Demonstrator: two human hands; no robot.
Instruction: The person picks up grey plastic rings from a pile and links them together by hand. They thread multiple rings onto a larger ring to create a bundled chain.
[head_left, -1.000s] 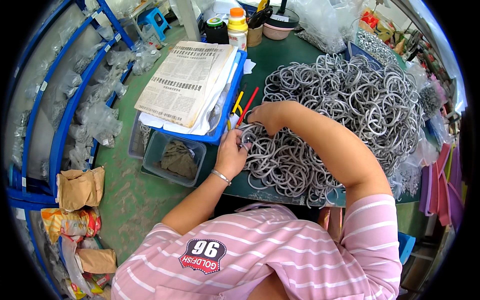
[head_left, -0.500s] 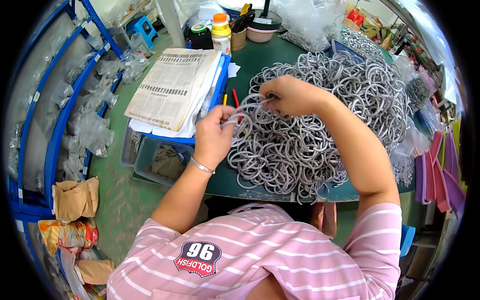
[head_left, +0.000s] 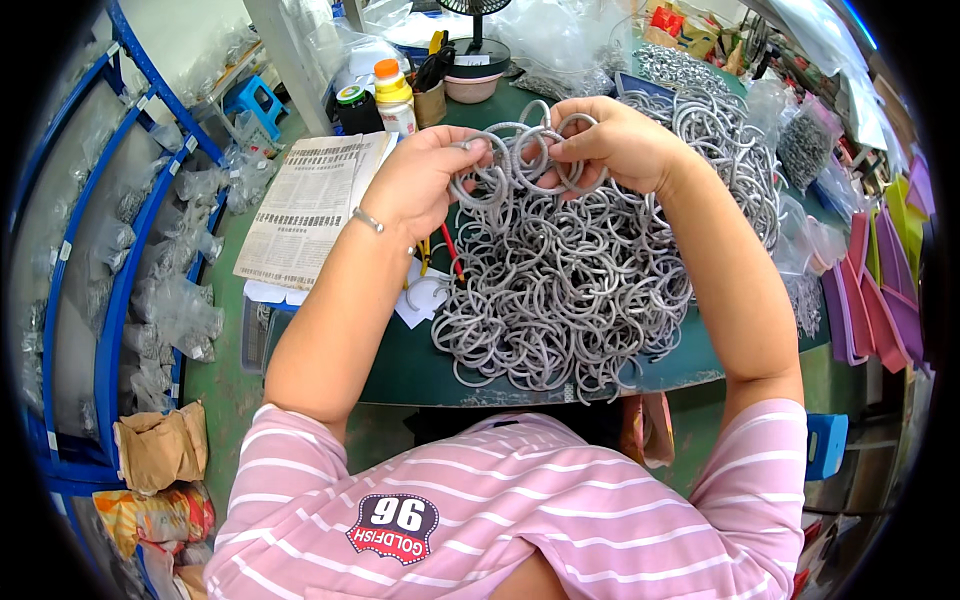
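Both your hands are raised at upper centre of the frame, above the heap of grey rings (head_left: 570, 290) on the green table (head_left: 400, 365). Your left hand (head_left: 420, 180) pinches a small bunch of rings (head_left: 520, 160) from the left; your right hand (head_left: 620, 145) grips the same bunch from the right — the linked rings span the gap between your fingertips, running side to side, both hands equally near. The heap lies directly below the bunch. At upper centre stand a pink bowl (head_left: 470, 88) — contents hidden — and a brown cup (head_left: 430, 100) holding tools.
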